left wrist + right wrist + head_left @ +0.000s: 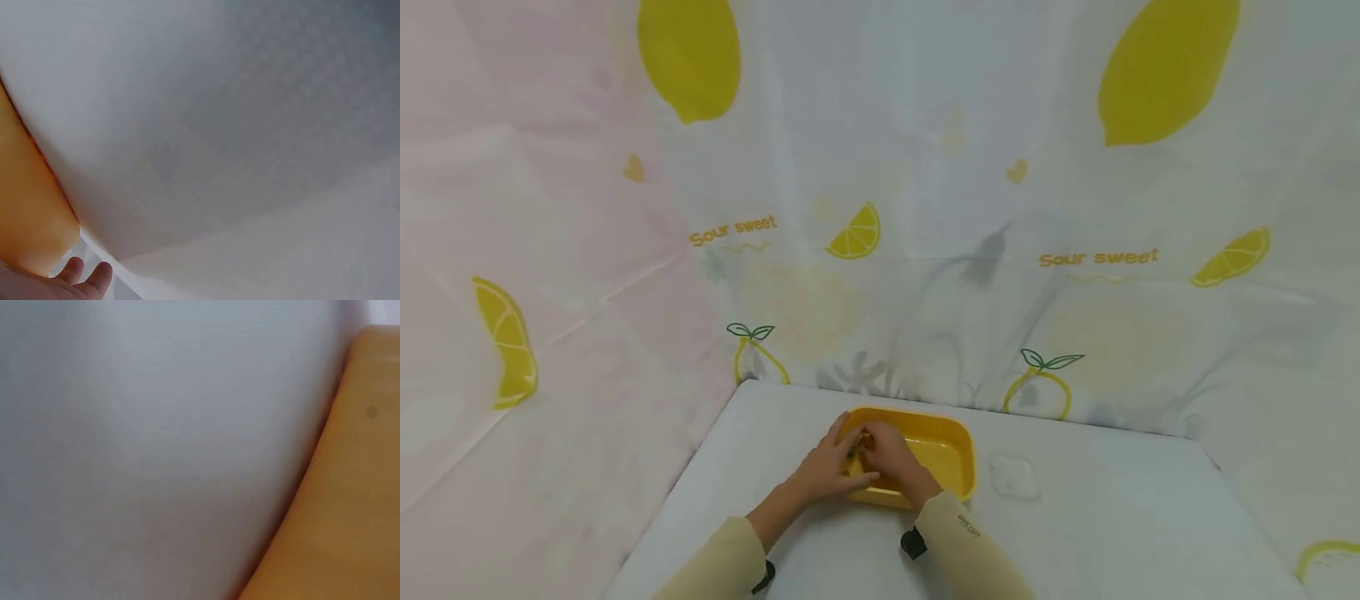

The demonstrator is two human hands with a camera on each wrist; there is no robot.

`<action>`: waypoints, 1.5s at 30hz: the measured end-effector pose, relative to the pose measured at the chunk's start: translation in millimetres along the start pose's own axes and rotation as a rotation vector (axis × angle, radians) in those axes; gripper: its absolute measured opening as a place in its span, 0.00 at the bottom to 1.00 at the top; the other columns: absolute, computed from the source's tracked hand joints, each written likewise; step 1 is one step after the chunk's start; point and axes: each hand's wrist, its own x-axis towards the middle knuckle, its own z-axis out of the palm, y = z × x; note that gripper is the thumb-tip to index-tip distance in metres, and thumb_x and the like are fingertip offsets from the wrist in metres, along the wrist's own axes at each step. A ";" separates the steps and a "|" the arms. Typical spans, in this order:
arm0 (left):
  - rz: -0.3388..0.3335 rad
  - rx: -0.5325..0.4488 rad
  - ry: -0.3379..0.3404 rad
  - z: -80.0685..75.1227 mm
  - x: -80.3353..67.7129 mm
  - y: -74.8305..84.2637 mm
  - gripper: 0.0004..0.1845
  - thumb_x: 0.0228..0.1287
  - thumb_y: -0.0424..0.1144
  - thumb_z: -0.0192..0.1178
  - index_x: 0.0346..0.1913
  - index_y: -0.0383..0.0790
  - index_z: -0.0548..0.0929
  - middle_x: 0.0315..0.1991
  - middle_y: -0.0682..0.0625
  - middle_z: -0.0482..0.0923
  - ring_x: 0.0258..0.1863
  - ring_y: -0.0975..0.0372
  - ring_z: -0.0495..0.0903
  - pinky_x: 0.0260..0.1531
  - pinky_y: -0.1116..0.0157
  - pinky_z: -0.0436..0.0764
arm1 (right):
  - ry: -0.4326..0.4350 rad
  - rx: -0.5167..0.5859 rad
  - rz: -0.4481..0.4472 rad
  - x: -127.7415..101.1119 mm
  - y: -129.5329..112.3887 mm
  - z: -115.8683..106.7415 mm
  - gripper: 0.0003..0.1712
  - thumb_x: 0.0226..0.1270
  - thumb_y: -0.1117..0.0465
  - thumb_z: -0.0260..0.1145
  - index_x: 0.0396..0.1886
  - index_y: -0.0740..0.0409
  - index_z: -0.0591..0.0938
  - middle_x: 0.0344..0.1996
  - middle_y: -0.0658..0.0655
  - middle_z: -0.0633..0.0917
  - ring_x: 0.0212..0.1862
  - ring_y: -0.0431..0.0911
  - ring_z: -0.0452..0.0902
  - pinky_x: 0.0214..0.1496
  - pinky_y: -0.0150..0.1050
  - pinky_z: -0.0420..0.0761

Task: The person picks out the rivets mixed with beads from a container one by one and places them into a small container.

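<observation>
Both hands are seen together over the left end of a yellow tray [951,442]; the left hand [826,471] and right hand [891,457] are closed around something small and yellowish, too hidden to identify. The tray is judged light, stiff and smooth, best held by its rim. It rests on a white surface [1112,517], backed by a lemon-printed curtain [925,208] beyond the grip.

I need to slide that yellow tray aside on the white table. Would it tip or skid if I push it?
The tray looks low, wide and flat-bottomed, so it probably won't tip. It seems to be thin plastic, likely light, and may skid easily on the smooth table. Both hands reach into it, which likely steadies it.
</observation>
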 end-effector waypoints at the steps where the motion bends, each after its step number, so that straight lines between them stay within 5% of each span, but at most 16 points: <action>1: 0.003 0.005 0.002 0.3 -0.2 0.1 0.49 0.57 0.69 0.61 0.75 0.45 0.63 0.79 0.39 0.46 0.63 0.38 0.72 0.56 0.38 0.74 | -0.006 0.007 0.008 1.1 0.2 1.1 0.10 0.63 0.68 0.67 0.45 0.61 0.83 0.43 0.58 0.86 0.47 0.51 0.81 0.52 0.47 0.81; 7: 0.000 0.029 0.022 -6.1 -4.9 0.4 0.51 0.57 0.67 0.63 0.75 0.39 0.62 0.79 0.37 0.47 0.64 0.37 0.70 0.55 0.37 0.74 | -0.032 0.006 0.012 9.4 -3.2 5.5 0.16 0.63 0.68 0.67 0.51 0.60 0.85 0.45 0.57 0.86 0.47 0.51 0.81 0.52 0.47 0.81; 13: -0.004 0.026 0.033 -12.1 -6.7 -0.6 0.50 0.58 0.67 0.62 0.74 0.38 0.64 0.79 0.36 0.47 0.64 0.37 0.70 0.55 0.37 0.74 | -0.047 -0.012 0.058 14.7 -7.2 6.8 0.08 0.64 0.66 0.69 0.42 0.61 0.88 0.41 0.57 0.86 0.47 0.51 0.80 0.54 0.47 0.80; 26: -0.002 0.007 0.008 -2.3 -3.0 -1.1 0.48 0.57 0.67 0.62 0.73 0.40 0.66 0.79 0.38 0.47 0.62 0.37 0.72 0.54 0.36 0.74 | -0.029 0.052 0.123 4.6 -1.9 2.6 0.04 0.63 0.69 0.67 0.33 0.61 0.88 0.34 0.56 0.88 0.41 0.50 0.82 0.48 0.45 0.83; 45: -0.022 0.040 0.002 1.4 4.9 4.7 0.49 0.56 0.68 0.61 0.74 0.40 0.65 0.79 0.39 0.46 0.48 0.44 0.80 0.51 0.40 0.77 | -0.006 0.152 0.219 3.7 5.5 0.6 0.06 0.68 0.68 0.63 0.36 0.61 0.86 0.37 0.56 0.86 0.39 0.48 0.79 0.46 0.46 0.82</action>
